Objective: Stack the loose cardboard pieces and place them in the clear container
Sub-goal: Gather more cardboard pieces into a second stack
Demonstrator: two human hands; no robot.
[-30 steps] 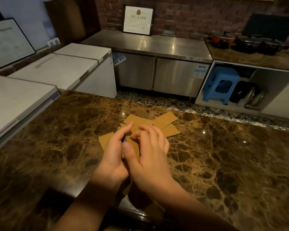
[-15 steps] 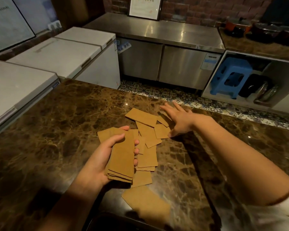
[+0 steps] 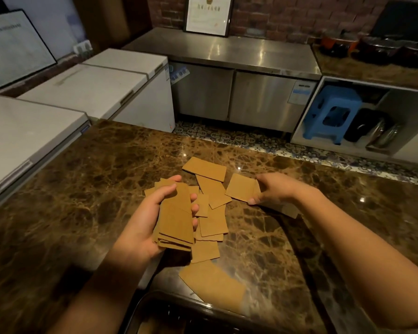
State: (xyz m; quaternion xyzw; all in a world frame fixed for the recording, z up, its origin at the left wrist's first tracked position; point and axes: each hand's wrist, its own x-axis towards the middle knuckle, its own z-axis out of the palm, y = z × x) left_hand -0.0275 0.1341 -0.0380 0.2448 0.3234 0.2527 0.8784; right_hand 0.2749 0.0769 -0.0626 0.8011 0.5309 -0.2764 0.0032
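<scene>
Stack (image 3: 175, 216) in left hand (image 3: 145, 222), one piece (image 3: 241, 190) pinched by right hand (image 3: 273, 188).

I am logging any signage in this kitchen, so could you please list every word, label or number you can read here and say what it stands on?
None can be read.
Framed certificate on the steel counter: a red emblem and lines of print, too blurred.
Framed board at the left wall: a heading and text, too faint.
Blue and white label on the steel cabinet door: too small.
Blue sticker beside the white freezer: illegible.
Cardboard pieces: blank.
</scene>
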